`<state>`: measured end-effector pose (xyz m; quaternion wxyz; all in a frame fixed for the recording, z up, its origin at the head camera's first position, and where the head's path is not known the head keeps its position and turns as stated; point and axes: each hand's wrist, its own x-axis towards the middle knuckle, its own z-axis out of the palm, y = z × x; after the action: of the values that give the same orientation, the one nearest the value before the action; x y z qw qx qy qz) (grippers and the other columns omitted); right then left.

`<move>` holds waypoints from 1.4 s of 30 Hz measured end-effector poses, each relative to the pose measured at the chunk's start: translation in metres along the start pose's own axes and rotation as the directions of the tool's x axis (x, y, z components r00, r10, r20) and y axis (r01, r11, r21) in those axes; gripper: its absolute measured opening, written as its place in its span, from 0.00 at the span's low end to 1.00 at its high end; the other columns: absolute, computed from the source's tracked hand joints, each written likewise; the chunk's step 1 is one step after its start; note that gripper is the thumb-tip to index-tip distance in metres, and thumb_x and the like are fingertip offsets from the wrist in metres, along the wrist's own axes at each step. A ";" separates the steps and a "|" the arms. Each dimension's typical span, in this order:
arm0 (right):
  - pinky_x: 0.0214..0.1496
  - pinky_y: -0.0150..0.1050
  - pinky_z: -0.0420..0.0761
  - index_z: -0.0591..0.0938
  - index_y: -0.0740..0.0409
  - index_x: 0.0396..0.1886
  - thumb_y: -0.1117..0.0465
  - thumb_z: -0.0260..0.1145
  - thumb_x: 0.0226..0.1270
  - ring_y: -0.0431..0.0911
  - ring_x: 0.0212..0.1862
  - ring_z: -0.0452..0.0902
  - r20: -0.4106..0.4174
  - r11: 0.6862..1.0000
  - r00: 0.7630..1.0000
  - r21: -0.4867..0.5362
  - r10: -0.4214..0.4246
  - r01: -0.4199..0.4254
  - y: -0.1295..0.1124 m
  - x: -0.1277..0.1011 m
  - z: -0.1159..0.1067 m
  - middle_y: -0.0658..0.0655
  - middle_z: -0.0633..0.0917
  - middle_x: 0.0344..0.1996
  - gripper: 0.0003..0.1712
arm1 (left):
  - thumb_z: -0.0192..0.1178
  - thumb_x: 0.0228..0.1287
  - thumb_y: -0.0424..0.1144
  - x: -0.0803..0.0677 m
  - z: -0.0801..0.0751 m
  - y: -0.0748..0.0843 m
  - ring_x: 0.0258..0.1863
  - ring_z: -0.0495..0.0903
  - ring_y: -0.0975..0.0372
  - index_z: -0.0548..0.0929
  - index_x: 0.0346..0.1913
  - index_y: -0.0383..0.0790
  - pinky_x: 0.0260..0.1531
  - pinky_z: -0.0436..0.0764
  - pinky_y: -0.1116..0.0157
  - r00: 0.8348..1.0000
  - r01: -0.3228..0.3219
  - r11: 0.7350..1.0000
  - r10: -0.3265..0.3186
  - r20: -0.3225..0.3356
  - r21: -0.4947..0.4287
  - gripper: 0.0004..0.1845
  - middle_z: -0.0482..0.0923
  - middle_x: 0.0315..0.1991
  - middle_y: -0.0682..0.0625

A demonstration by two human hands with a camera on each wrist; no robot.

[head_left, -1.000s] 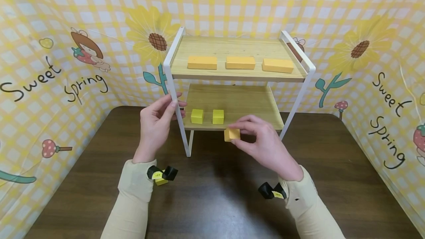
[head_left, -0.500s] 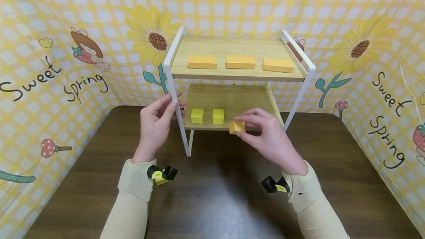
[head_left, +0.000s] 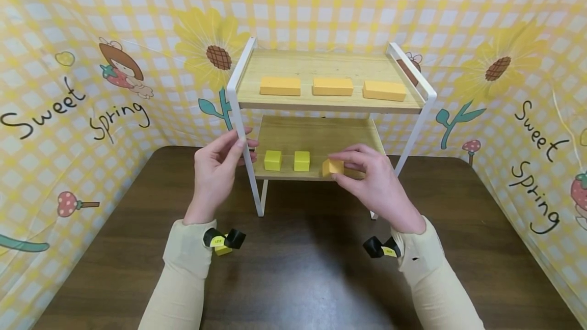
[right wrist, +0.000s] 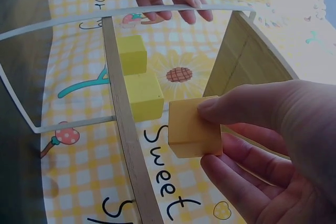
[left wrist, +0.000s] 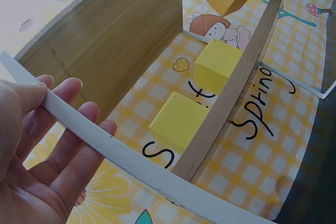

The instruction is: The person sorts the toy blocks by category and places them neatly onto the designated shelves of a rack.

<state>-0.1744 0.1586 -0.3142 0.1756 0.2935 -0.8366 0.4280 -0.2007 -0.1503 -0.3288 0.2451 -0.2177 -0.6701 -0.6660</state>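
The right hand [head_left: 376, 180], pinching the orange cube [head_left: 332, 167], has risen from below the lower shelf [head_left: 321, 139] edge to just above it, beside the two yellow cubes [head_left: 287, 160], so placement looks near, while the left hand [head_left: 215, 172] still wraps loosely round the rack's white post [head_left: 243, 136].

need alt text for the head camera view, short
A person's right hand pinches an orange cube at the front edge of a two-tier rack's lower shelf, beside two yellow cubes. Their left hand holds the rack's white front post.
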 end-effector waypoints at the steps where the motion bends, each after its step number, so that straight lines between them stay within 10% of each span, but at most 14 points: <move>1: 0.55 0.37 0.83 0.89 0.59 0.52 0.71 0.76 0.60 0.45 0.51 0.82 0.002 1.000 1.000 -0.006 0.004 -0.004 0.000 0.001 0.000 0.51 0.84 0.47 0.19 | 0.58 0.76 0.31 0.000 0.000 0.000 0.31 0.88 0.55 0.85 0.57 0.30 0.38 0.88 0.58 1.000 0.001 1.000 -0.001 0.000 0.001 0.13 0.87 0.39 0.39; 42: 0.54 0.42 0.85 0.89 0.63 0.51 0.68 0.76 0.62 0.48 0.48 0.85 0.079 0.991 0.993 -0.108 0.090 -0.082 0.015 0.026 0.004 0.56 0.83 0.48 0.17 | 0.59 0.76 0.32 -0.001 -0.001 0.000 0.32 0.88 0.54 0.86 0.57 0.34 0.38 0.88 0.60 1.000 -0.001 1.000 0.001 0.001 0.026 0.13 0.87 0.39 0.40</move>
<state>-0.2035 0.1535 -0.3114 0.1370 0.2652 -0.8764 0.3779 -0.1998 -0.1509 -0.3291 0.2480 -0.2151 -0.6785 -0.6572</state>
